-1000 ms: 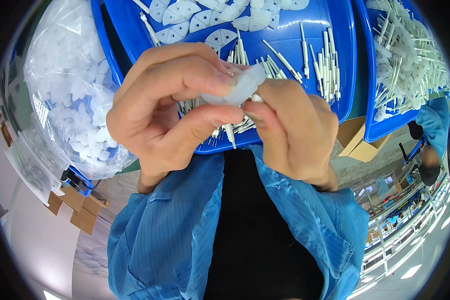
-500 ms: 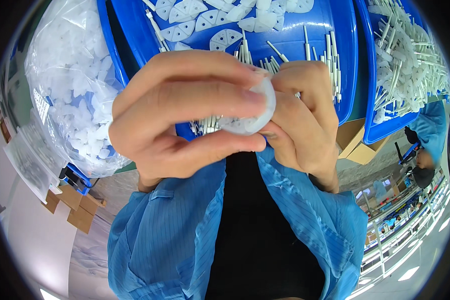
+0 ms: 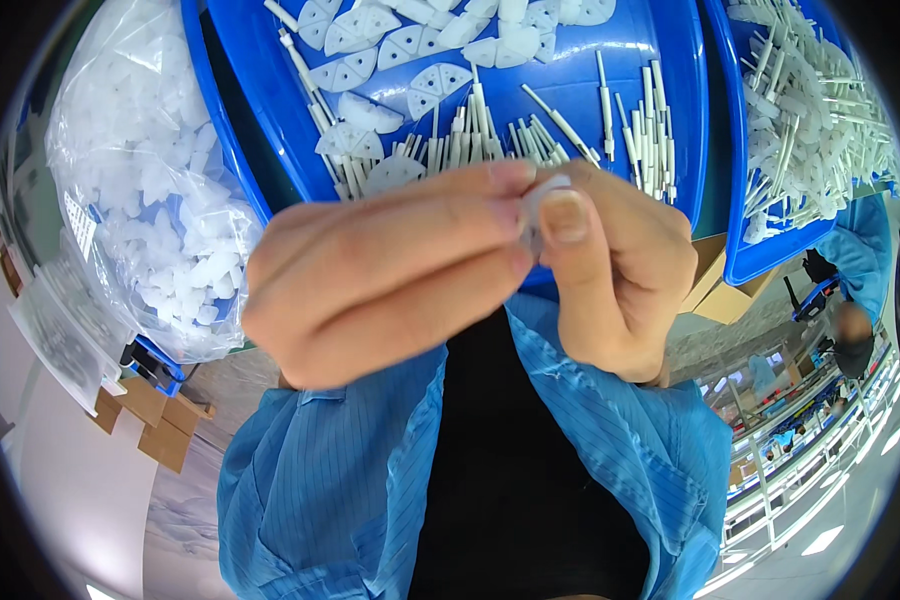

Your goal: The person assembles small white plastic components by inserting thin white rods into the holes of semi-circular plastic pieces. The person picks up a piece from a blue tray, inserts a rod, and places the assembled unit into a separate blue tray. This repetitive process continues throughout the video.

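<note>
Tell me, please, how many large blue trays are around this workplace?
3: the middle tray, the right tray, and the left tray, partly covered by a clear plastic bag. More may be hidden.

A pale wall [image 3: 80,490] occupies the lower left, with brown cardboard pieces [image 3: 167,432] adjacent to it in view. Grey flooring [image 3: 232,380] is visible on both sides of the dark green worktable [image 3: 715,205], and an open carton [image 3: 712,288] is located at the right. Beyond, white metal framework [image 3: 765,488] follows the curved rim, with bright elongated lights [image 3: 822,541] at the lower right
</note>
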### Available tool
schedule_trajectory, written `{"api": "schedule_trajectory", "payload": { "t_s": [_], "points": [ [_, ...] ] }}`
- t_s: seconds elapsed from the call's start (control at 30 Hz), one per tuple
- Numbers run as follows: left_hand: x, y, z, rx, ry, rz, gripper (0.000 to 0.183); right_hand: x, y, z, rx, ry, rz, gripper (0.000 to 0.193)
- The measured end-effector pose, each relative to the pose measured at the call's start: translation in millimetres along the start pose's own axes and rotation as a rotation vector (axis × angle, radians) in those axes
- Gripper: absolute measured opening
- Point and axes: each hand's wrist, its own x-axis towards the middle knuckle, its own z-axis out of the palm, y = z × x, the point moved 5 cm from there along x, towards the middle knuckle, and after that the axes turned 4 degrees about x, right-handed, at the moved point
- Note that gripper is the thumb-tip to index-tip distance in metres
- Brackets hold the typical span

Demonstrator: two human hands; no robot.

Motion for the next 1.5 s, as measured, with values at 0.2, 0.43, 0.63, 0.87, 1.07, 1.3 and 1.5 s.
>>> {"api": "schedule_trajectory", "payload": {
  "t_s": [0.2, 0.43, 0.63, 0.87, 1.07, 1.3, 1.5],
  "points": [
    [-10.5, -9.8, 0.1, -0.231, 0.173, -0.117, 0.032, 9.2, -11.7, -11.8, -0.573, 0.08, -0.134, 0.008],
    [-16.3, -23.2, 6.0, -0.387, 0.425, -0.608, 0.031, 8.4, -8.5, -14.8, -0.7, 0.239, 0.025, 0.017],
    [-22.6, -27.4, 5.1, -0.428, 0.467, -0.717, 0.032, -2.5, -25.8, -24.6, -0.072, 0.241, -0.275, 0.019],
    [-20.8, -30.0, 1.2, -0.493, 0.437, -0.662, 0.035, -0.2, -15.9, 8.8, -0.153, -0.029, -0.137, 0.021],
    [-21.0, -27.4, 0.8, -0.548, 0.427, -0.649, 0.033, 1.0, -19.0, 13.6, -0.259, -0.004, 0.045, 0.014],
    [-19.8, -26.6, 4.2, -0.591, 0.418, -0.628, 0.029, -0.1, -16.7, 12.8, -0.291, 0.01, -0.13, 0.005],
    [-19.5, -28.5, 2.9, -0.612, 0.386, -0.576, 0.027, -4.6, -18.6, 13.9, -0.108, 0.11, 0.097, 0.005]
  ]
}}
